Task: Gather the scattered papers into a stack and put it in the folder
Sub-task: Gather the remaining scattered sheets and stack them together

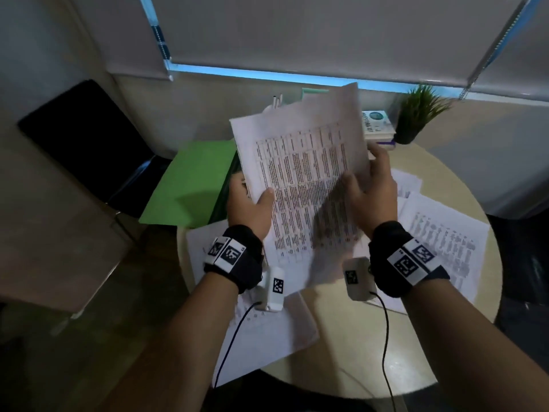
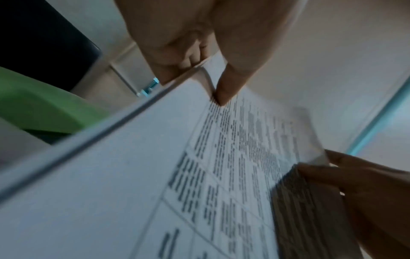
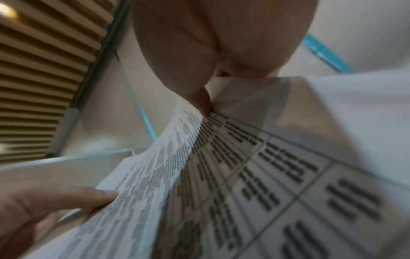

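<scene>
Both hands hold a bundle of printed sheets (image 1: 300, 162) up in the air above the round tabletop (image 1: 350, 352), tilted so the top edge leans away from the person. The left hand (image 1: 249, 203) grasps the bundle's left edge, thumb on the printed face and fingers behind it; the left wrist view shows the thumb (image 2: 230, 84) pressed on the print with the fingers curled at the paper's edge. The right hand (image 1: 371, 191) grasps the right edge the same way, thumb in front and fingers wrapped behind. The sheets in the bundle are not squared; one corner stands higher than the rest. More loose papers (image 1: 439, 248) lie flat on the tabletop, to the right of the bundle and under the right wrist, and others (image 1: 267, 331) lie on the near side beneath the left wrist. The green folder (image 1: 190, 179) lies open on the tabletop's left edge, just left of the left hand, partly overhanging the rim. Beyond the bundle, at the far side of the tabletop, stand a small potted plant (image 1: 419, 114) and a stack of books (image 1: 377, 123) beside it. A black chair (image 1: 83, 141) stands to the left of the folder.
</scene>
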Action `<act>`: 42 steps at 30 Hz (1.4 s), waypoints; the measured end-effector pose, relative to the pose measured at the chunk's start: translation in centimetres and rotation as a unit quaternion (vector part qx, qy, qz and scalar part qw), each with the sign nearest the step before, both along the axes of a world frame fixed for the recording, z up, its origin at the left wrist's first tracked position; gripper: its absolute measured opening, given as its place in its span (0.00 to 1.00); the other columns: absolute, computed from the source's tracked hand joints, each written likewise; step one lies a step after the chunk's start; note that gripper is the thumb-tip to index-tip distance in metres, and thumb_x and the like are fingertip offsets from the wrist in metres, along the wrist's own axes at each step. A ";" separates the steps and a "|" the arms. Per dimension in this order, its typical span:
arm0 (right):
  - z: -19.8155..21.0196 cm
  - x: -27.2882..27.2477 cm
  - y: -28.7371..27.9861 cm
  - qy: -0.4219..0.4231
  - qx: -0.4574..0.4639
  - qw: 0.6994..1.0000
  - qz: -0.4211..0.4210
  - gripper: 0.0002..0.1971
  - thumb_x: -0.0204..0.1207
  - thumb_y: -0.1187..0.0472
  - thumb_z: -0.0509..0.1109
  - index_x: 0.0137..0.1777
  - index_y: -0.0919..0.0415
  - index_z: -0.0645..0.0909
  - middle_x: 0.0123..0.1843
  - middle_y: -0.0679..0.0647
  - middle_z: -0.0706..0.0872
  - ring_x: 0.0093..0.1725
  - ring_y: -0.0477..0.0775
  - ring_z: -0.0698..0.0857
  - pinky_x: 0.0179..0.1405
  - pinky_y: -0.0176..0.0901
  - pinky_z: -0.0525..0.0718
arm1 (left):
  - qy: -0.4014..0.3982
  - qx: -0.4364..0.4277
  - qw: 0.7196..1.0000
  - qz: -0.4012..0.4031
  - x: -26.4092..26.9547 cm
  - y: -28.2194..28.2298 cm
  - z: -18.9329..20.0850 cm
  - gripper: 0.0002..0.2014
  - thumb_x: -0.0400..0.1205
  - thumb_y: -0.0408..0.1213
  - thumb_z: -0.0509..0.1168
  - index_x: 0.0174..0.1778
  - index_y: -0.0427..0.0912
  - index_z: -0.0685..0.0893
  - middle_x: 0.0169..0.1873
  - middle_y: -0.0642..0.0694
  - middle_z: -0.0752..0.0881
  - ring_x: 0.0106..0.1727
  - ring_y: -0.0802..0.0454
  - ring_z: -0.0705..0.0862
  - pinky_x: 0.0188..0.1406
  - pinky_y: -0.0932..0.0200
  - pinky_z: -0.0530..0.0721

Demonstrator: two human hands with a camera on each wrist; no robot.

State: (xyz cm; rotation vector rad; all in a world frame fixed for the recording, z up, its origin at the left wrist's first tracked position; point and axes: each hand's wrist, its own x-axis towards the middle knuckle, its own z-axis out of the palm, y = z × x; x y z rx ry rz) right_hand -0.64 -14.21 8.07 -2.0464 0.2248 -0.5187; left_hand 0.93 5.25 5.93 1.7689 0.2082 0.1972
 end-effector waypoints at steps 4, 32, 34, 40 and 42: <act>-3.6 1.5 4.6 0.144 -0.045 0.984 0.090 0.34 0.81 0.66 0.63 0.84 0.49 0.56 0.69 0.65 0.81 0.58 0.65 0.84 0.53 0.50 0.80 | 0.071 0.043 0.995 0.049 -1.4 5.4 -2.1 0.18 0.79 0.30 0.68 0.63 0.46 0.76 0.50 0.54 0.84 0.47 0.55 0.83 0.40 0.67 0.78; -15.6 0.0 14.5 0.317 -0.084 0.937 0.117 0.31 0.79 0.73 0.51 0.79 0.50 0.67 0.46 0.60 0.84 0.33 0.57 0.81 0.32 0.43 0.78 | 0.294 0.112 0.945 0.084 -5.4 16.4 -13.5 0.25 0.76 0.29 0.72 0.69 0.41 0.76 0.45 0.49 0.82 0.45 0.50 0.82 0.44 0.59 0.79; -16.0 0.1 14.5 0.315 -0.103 0.937 0.111 0.29 0.79 0.72 0.52 0.78 0.52 0.69 0.57 0.62 0.84 0.48 0.62 0.84 0.46 0.47 0.82 | 0.303 0.111 0.943 0.077 -5.3 16.5 -13.4 0.28 0.75 0.29 0.73 0.70 0.41 0.75 0.50 0.47 0.84 0.47 0.50 0.82 0.45 0.58 0.81; -16.6 -0.1 14.9 0.314 -0.115 0.929 0.161 0.10 0.84 0.62 0.57 0.63 0.60 0.70 0.55 0.57 0.82 0.48 0.61 0.83 0.47 0.46 0.80 | 0.301 0.088 0.946 0.087 -5.1 16.4 -13.8 0.28 0.77 0.28 0.69 0.73 0.45 0.72 0.60 0.48 0.84 0.53 0.50 0.84 0.51 0.57 0.81; -16.8 -0.1 15.2 0.307 -0.105 0.926 0.194 0.05 0.84 0.59 0.59 0.56 0.58 0.67 0.49 0.57 0.82 0.40 0.58 0.83 0.39 0.43 0.76 | 0.294 0.108 0.947 0.075 -4.9 16.2 -14.1 0.24 0.77 0.30 0.67 0.68 0.52 0.77 0.55 0.53 0.86 0.47 0.54 0.85 0.46 0.60 0.83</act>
